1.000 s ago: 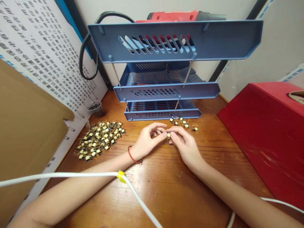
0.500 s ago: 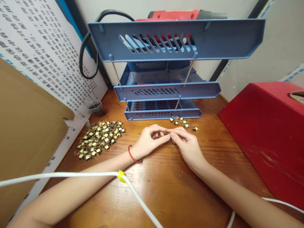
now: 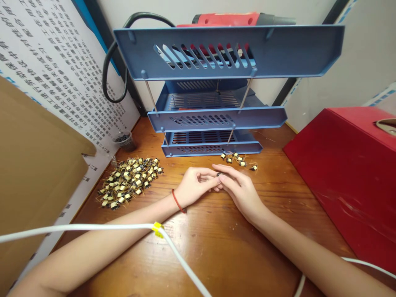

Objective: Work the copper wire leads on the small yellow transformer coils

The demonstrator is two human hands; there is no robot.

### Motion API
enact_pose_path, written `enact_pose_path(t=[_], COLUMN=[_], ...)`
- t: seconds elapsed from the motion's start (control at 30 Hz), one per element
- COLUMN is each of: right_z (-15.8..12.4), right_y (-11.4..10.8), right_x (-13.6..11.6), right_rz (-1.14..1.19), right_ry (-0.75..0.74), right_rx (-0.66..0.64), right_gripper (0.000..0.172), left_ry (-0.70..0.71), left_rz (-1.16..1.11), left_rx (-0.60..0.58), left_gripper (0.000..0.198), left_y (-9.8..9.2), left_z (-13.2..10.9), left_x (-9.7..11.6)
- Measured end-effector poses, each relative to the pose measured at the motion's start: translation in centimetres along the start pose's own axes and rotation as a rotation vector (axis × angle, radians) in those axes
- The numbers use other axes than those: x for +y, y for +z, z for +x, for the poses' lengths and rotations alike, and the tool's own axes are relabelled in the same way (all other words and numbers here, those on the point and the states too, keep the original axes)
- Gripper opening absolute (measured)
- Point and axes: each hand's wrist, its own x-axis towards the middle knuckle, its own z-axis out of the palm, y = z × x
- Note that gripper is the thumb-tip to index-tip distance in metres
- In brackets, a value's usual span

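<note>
A white cable [image 3: 77,227] with a yellow clip [image 3: 157,229] lay across the left forearm [image 3: 93,247], nearest the viewer. In front of a three-tier blue plastic tray rack [image 3: 297,53], the left hand [image 3: 194,187], wearing a red cord bracelet [image 3: 177,201], and the right hand [image 3: 241,192] were curled almost shut, their fingertips meeting to pinch a tiny dark-and-yellow transformer [image 3: 219,174], mostly hidden by the fingers. Both wrists stayed low near the brown wooden tabletop [image 3: 198,255], a position that suited so fine a pinch. Just in front of the rack sat a small cluster of matching transformers [image 3: 238,159] with thin gold wire leads. Left of the rack, a much larger heap of transformers [image 3: 130,181] spread over the wood. A red box [image 3: 346,177] stood right of the rack, a brown cardboard sheet [image 3: 37,165] and a printed white poster [image 3: 62,70] rose left of it, and a red-and-black power tool [image 3: 225,19] lay behind it.
</note>
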Motion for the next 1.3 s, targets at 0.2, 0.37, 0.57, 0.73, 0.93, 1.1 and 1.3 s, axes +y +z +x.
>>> enact_pose_path(t=[0.2, 0.37, 0.57, 0.73, 0.93, 1.1, 1.3], right_z=[-0.1, 0.0, -0.1, -0.4, -0.7, -0.7, -0.6], right_y=[0.2, 0.2, 0.3, 1.0, 1.3, 1.3, 1.2], right_x=[0.1, 0.1, -0.1, -0.5, -0.6, -0.9, -0.7], right_rz=[0.12, 0.138, 0.153, 0.287, 0.364, 0.364, 0.377], right_ry=[0.084, 0.087, 0.104, 0.131, 0.144, 0.13, 0.139], right_rx=[-0.025, -0.017, -0.015, 0.018, 0.022, 0.005, -0.003], right_gripper=[0.028, 0.026, 0.025, 0.015, 0.012, 0.009, 0.012], left_ry=[-0.042, -0.03, 0.013, 0.208, 0.316, 0.295, 0.134], left_rz=[-0.026, -0.019, 0.155, 0.536, 0.673, 0.598, 0.415], left_rx=[0.037, 0.033, 0.088, 0.217, 0.242, 0.194, 0.147], left_gripper=[0.031, 0.026, 0.016, 0.017, 0.02, 0.018, 0.022], left_y=[0.2, 0.2, 0.3, 1.0, 1.3, 1.2, 0.6], left_z=[-0.1, 0.0, -0.2, -1.0, -1.3, -1.2, -0.8], left_x=[-0.1, -0.2, -0.3, 0.0, 0.1, 0.0, -0.2])
